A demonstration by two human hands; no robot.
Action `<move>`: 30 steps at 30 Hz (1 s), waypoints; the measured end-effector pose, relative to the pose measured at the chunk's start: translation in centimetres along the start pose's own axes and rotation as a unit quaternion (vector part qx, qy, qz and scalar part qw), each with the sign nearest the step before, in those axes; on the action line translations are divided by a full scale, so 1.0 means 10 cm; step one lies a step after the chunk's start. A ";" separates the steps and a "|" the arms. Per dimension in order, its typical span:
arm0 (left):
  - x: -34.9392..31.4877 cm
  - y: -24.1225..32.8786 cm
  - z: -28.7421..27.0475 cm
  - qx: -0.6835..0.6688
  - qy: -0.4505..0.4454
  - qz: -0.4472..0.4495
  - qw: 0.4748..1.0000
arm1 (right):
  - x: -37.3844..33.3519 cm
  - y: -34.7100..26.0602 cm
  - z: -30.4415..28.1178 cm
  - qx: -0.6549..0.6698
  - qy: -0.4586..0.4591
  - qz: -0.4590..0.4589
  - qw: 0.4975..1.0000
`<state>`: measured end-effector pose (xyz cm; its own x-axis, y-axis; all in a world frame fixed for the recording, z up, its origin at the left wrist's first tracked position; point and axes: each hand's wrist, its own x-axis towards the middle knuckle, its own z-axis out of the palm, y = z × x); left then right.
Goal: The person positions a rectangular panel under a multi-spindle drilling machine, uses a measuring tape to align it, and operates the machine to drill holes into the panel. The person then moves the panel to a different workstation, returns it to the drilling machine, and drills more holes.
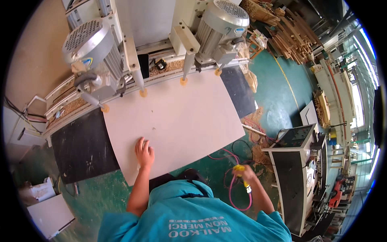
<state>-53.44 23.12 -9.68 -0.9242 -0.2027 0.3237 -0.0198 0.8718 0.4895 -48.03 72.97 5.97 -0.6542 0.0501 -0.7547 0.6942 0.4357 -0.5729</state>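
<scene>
A large pale flat board [181,117] lies across the black machine table [82,147] in front of me. My left hand [144,153] rests flat on its near left part, with the fingers stretched out. At my right side, off the board, my right hand [246,173] is closed around a yellow air blow gun [239,169]. A pink air hose [230,192] runs from the gun and loops down. Several rods with orange-yellow pads [183,82] stand at the board's far edge; whether they press on it I cannot tell.
Two grey motors [219,30] rise behind the board. A black tape measure [161,64] lies among wood chips on the machine bed. A control cabinet [292,169] stands at my right, with hoses and cables on the green floor [278,92]. Wooden strips [292,36] are piled far right.
</scene>
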 end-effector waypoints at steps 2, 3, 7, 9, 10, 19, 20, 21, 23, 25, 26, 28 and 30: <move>-0.15 0.08 -0.06 0.002 -0.012 0.002 1.000 | -0.36 -0.12 0.36 0.000 -0.176 -0.015 0.984; -0.24 0.20 -0.10 0.009 -0.026 0.010 1.000 | -0.45 -0.05 0.39 -0.038 -0.226 -0.028 0.973; -0.63 0.94 -0.31 0.000 -0.100 0.049 0.994 | -0.41 0.52 -0.35 -0.007 -0.073 -0.057 0.996; -0.79 1.17 -0.23 0.054 -0.179 0.086 0.979 | -0.24 1.04 -0.95 0.121 0.195 -0.041 0.973; -0.84 1.14 -0.16 0.113 -0.187 0.093 0.971 | -0.34 0.87 -1.14 0.116 0.237 -0.017 0.965; 0.03 1.95 -0.14 0.339 -0.517 -0.039 0.785 | -1.23 0.80 -0.49 -0.083 -0.237 -0.078 0.965; 0.00 1.89 -0.08 0.347 -0.513 -0.034 0.785 | -1.16 0.98 -0.45 -0.013 -0.187 -0.076 0.979; 0.00 1.83 -0.03 0.354 -0.507 -0.031 0.785 | -1.02 1.18 -0.41 0.056 -0.136 -0.076 0.986; -0.07 1.72 0.02 0.324 -0.486 0.000 0.812 | -0.79 1.32 -0.47 0.229 0.057 -0.104 0.966; -0.10 1.75 0.04 0.279 -0.466 0.029 0.839 | -0.88 1.21 -0.54 0.355 0.128 -0.125 0.918; -0.10 1.87 0.03 0.236 -0.454 0.052 0.858 | -0.89 1.23 -0.54 0.406 0.116 -0.155 0.893; -0.10 1.92 0.19 0.196 -0.426 0.128 0.874 | -0.86 1.21 -0.40 0.442 0.081 -0.175 0.876; -0.01 2.18 0.39 0.153 -0.399 0.185 0.885 | -0.77 1.20 -0.19 0.456 0.042 -0.161 0.874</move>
<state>-55.27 43.83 -2.17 -0.8611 0.3958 -0.3193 0.3516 0.9170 0.1885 -35.21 79.55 5.53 -0.8526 0.1391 -0.5038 0.3961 -0.4569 -0.7965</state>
